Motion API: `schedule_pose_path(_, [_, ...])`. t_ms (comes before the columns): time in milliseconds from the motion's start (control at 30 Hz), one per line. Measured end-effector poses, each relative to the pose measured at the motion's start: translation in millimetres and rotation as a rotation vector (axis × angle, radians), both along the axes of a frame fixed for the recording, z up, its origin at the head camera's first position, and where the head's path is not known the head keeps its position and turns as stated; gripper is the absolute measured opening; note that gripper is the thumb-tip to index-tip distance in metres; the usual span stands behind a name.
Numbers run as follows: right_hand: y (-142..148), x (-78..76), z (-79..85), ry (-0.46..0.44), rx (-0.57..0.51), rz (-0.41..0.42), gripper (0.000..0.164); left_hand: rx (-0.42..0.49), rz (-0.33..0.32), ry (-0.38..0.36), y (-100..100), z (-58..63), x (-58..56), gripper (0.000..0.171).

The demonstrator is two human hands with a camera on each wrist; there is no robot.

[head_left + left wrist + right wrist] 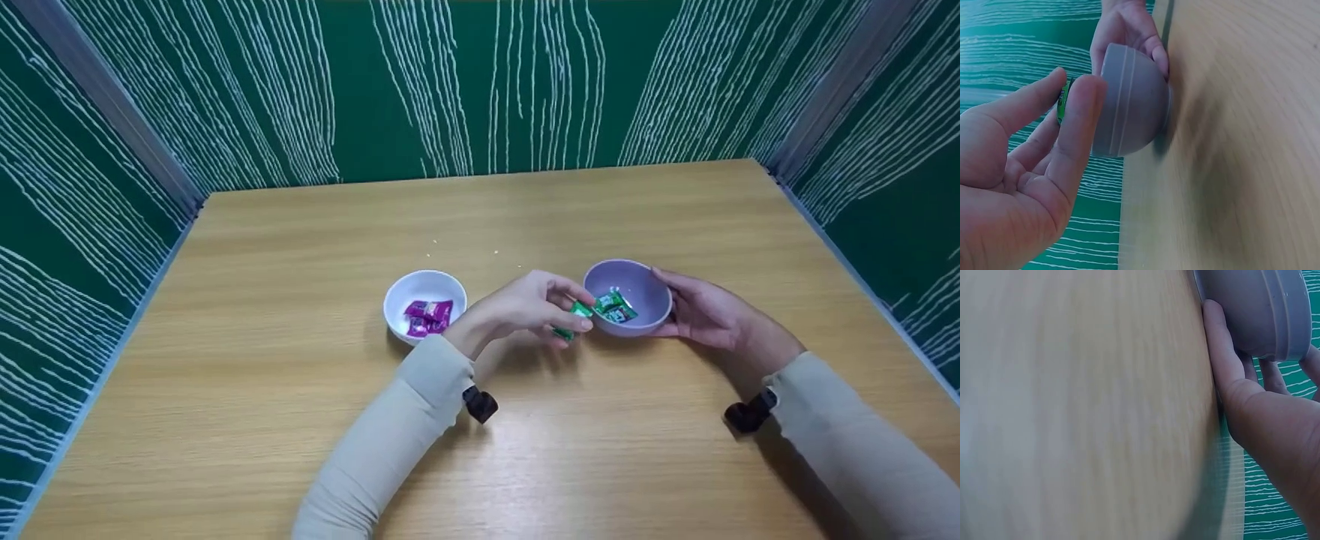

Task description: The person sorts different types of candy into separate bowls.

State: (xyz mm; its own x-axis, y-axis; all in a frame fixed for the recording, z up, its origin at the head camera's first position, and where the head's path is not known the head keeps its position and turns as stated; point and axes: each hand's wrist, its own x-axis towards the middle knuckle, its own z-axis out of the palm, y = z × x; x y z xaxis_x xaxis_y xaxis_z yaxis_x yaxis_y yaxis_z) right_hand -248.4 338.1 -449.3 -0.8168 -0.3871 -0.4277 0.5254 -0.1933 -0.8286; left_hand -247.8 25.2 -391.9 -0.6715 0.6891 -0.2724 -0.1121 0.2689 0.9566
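In the head view my left hand (534, 306) is at the left rim of a light purple bowl (646, 289), pinching a small green candy wrapper (581, 309) between thumb and fingers. Green also shows lower down between those fingers. From the left wrist, the green wrapper (1063, 102) appears edge-on at the fingertips, beside the bowl's outer wall (1134, 107). My right hand (709, 311) holds the bowl from its right side, its fingers spread along the wall and the rim. Inside the bowl lie green candy wrappers (616, 306).
A white bowl (397, 300) with several purple-pink candy wrappers (430, 315) stands left of my left hand. Tiny white specks dot the wooden table (300, 420) behind the bowls. Green walls with white lines (525, 90) enclose the table at the back and sides.
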Motion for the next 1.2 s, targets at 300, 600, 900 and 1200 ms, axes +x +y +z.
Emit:
schedule_pose_path(300, [6.1, 4.6, 5.0, -0.030, 0.006, -0.028, 0.076, -0.002, 0.078, -0.002, 22.5, 9.6, -4.7, 0.038])
schedule_pose_path(600, [6.0, -0.1, 7.2, -0.022, 0.022, -0.005, 0.071, 0.022, 0.117, 0.001, 44.2, 9.3, -10.8, 0.033])
schedule_pose_path(900, [3.6, -2.5, 0.4, 0.015, -0.038, 0.019, 0.050, 0.039, 0.246, -0.078, 67.4, 6.8, -17.8, 0.033])
schedule_pose_path(1200, [1.4, -3.9, -1.0, 0.003, -0.071, 0.034, 0.045, 0.029, 0.296, -0.090, 72.5, 0.3, -17.2, 0.028])
